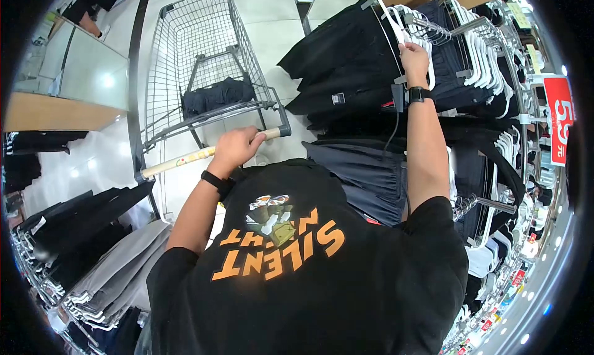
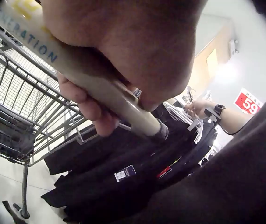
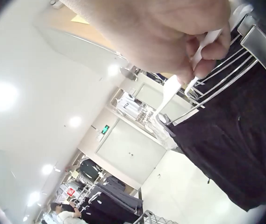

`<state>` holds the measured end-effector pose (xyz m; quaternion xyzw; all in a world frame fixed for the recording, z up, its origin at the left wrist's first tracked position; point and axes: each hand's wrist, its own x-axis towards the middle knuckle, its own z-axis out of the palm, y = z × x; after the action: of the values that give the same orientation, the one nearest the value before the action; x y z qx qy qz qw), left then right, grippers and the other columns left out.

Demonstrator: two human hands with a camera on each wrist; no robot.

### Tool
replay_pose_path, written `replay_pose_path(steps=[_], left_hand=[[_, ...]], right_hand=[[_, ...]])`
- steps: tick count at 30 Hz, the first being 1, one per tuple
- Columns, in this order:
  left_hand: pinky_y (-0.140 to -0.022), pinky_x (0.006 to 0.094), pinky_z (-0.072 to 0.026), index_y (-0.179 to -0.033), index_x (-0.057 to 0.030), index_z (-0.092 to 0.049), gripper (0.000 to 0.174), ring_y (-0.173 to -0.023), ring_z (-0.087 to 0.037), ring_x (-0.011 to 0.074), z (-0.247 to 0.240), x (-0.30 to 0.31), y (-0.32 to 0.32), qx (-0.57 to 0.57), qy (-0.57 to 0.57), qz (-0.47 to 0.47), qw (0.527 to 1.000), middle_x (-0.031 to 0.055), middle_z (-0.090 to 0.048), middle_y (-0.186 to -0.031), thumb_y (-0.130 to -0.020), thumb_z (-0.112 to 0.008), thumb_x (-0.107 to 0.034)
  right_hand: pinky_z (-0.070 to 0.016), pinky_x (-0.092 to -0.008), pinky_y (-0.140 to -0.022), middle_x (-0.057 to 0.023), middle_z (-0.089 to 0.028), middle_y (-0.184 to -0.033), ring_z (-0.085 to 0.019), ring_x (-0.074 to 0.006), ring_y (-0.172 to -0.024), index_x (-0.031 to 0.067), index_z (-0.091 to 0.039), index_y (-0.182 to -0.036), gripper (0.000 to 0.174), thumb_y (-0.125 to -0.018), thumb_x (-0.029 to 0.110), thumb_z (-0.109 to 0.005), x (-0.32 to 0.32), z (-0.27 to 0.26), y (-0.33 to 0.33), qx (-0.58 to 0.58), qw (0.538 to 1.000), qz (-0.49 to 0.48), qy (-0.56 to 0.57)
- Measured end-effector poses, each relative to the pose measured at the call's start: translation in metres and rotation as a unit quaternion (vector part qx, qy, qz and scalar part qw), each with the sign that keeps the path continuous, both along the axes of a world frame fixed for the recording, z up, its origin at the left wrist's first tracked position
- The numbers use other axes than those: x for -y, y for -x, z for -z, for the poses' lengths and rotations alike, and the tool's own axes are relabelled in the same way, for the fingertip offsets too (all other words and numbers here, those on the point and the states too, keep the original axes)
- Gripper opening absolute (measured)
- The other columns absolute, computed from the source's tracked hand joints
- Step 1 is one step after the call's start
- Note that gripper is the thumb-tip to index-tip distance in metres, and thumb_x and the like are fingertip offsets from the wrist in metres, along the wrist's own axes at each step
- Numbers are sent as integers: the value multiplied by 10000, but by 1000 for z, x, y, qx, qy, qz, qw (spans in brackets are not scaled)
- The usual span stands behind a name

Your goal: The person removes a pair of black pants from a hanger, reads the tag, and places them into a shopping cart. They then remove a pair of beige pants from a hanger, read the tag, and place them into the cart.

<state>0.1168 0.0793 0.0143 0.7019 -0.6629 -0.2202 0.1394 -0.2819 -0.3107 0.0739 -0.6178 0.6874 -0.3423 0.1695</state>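
Observation:
My left hand (image 1: 237, 148) grips the pale handle (image 1: 185, 159) of a wire shopping cart (image 1: 204, 64), the fingers curled under the bar in the left wrist view. A dark folded garment (image 1: 218, 97) lies in the cart. At the rack, my right hand (image 1: 414, 63) pinches a white hanger (image 1: 391, 16) at its middle. From that hanger's metal clips hangs a pair of black shorts (image 3: 226, 135), with more black garments close behind. A white label (image 1: 338, 99) shows on one of the black pieces.
More white hangers (image 1: 486, 61) crowd the metal rail on the right. Below them hang dark grey shorts (image 1: 365, 169). A red price sign (image 1: 557, 120) stands at the far right. Grey trousers (image 1: 120, 262) hang at lower left. Another person (image 3: 67, 213) is in the distance.

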Motion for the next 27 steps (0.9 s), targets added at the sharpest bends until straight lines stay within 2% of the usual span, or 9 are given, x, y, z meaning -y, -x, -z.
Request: replay_pose_path(steps=[7,10,12,14,17,18,20,26,27], left_hand=[[-701,522,-513,-860,-101,-695,383,-810,-668,385,-7,-1,0,-27,-4,-7,1000,136,-693,-791,-990,-585,-444],[-697,516,-511,-863,-100,-702,378,-811,-667,383,-10,-1,0,-21,-18,-11,1000,131,-694,-797,-982,-589,-441],[-671,527,-493,-857,-99,-669,399,-785,-658,401,-4,-2,-2,-29,-6,-6,1000,149,-685,-780,-1003,-562,-454],[-668,530,-492,-857,-100,-669,406,-785,-660,402,-1,-3,-2,-20,-1,-1,1000,151,-688,-783,-1003,-557,-461],[-666,531,-492,-869,-104,-675,403,-783,-660,401,2,-1,-1,-19,-7,-5,1000,149,-687,-781,-1002,-560,-467],[-665,531,-492,-874,-105,-678,402,-785,-661,399,0,-2,1,-17,-10,-2,1000,148,-687,-781,-1002,-560,-468],[-667,527,-496,-877,-108,-680,395,-793,-664,394,-4,-3,2,-18,-17,-3,1000,145,-684,-777,-1002,-562,-464],[-734,499,-532,-905,-105,-698,316,-852,-680,364,7,-14,15,-9,32,-32,999,127,-704,-841,-967,-637,-409],[-781,480,-538,-942,-97,-709,267,-900,-675,360,6,-18,17,-65,64,-43,995,132,-709,-903,-953,-665,-361]], right_hand=[[-552,-424,-926,-175,-768,-1070,-727,-354,-1028,61,-778,-1119,318,-908,290,-718,-1,11,-8,-119,992,15,40],[-535,-449,-927,-202,-741,-1093,-691,-380,-1044,19,-749,-1128,306,-914,231,-691,-23,11,-17,-107,982,-20,152],[-519,-457,-941,-193,-718,-1094,-664,-371,-1051,8,-740,-1115,279,-929,205,-670,-63,0,-33,-173,953,-36,245],[-525,-428,-919,-151,-713,-1078,-664,-334,-1015,26,-743,-1041,167,-928,112,-656,-105,-8,-56,-131,947,-120,269],[-535,-388,-918,-139,-724,-1050,-685,-305,-1015,25,-747,-1047,150,-929,64,-663,-169,1,-101,-34,945,-292,141],[-539,-381,-915,-130,-723,-1048,-686,-302,-1016,29,-745,-1034,134,-926,50,-669,-190,4,-120,6,934,-350,76],[-558,-398,-872,-127,-711,-1087,-686,-322,-1003,66,-748,-1025,132,-902,99,-713,-219,25,-150,-5,882,-463,85],[-555,-420,-848,-121,-709,-1063,-680,-342,-972,63,-727,-1046,153,-940,161,-679,-273,61,-222,100,824,-555,61],[-552,-422,-835,-120,-711,-1072,-680,-343,-970,66,-727,-1062,168,-964,182,-654,-276,74,-223,19,818,-574,38]])
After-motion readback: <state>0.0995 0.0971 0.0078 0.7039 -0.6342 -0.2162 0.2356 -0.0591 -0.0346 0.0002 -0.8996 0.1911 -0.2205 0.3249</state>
